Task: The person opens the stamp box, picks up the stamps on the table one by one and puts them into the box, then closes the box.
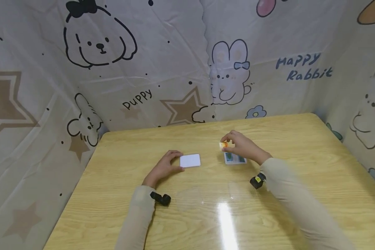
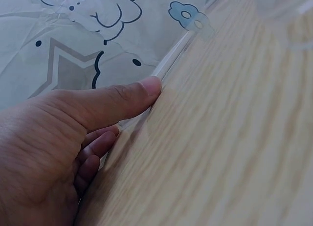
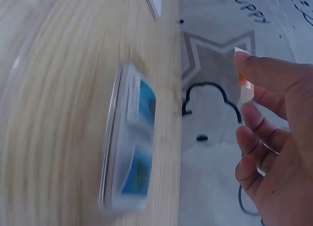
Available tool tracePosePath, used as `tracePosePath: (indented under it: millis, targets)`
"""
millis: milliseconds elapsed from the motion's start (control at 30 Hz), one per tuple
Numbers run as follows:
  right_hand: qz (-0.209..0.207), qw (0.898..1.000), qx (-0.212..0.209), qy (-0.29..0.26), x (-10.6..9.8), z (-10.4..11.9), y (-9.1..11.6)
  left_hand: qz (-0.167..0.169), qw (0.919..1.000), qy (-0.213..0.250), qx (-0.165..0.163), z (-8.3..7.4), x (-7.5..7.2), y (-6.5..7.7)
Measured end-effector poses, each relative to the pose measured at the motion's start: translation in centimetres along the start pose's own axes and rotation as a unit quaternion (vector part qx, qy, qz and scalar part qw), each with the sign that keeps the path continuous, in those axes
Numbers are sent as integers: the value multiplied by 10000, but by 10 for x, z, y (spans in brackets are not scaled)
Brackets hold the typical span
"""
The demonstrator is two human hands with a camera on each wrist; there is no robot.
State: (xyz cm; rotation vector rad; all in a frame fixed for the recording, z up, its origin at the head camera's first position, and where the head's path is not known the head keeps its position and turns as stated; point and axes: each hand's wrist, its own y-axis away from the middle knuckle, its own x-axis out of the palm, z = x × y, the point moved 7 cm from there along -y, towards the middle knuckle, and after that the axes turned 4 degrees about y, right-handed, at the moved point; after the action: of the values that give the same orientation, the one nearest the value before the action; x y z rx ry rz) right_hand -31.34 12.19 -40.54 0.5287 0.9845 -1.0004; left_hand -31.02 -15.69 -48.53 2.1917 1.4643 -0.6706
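Observation:
My left hand (image 1: 165, 166) holds the left end of a white rectangular card (image 1: 190, 160) with rounded corners, thumb on the near side and fingers on the far side. My right hand (image 1: 242, 147) pinches a small orange-and-white piece (image 1: 223, 146) between thumb and fingertips, raised above the table. In the right wrist view this piece (image 3: 246, 84) looks thin, and the thumb partly hides it. Under the right hand lies a flat stack (image 1: 234, 159) with blue-green pictures; its layered side shows in the right wrist view, where the stack (image 3: 129, 143) is blurred.
The wooden table (image 1: 137, 149) meets a printed cloth (image 1: 175, 69) at its back and left. Clear film (image 1: 190, 198) lies on the near part, with a smaller clear piece (image 1: 234, 191) beside it. Black wrist cameras (image 1: 160, 198) sit on both sleeves.

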Motion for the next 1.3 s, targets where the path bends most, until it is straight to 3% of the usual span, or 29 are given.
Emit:
tracePosePath:
  millis: [267, 533, 1000, 1300]
  targets:
    - [391, 9983, -370, 236, 36, 45, -34, 38, 9999, 73, 89, 2, -3, 2]
    - [567, 9973, -434, 147, 71, 71, -53, 111, 9999, 30, 70, 0, -4, 0]
    - [476, 9980, -363, 190, 102, 84, -66, 81, 9998, 70, 160, 1, -4, 1]
    - [477, 9978, -192, 415, 108, 87, -70, 77, 9998, 42, 173, 1, -3, 4]
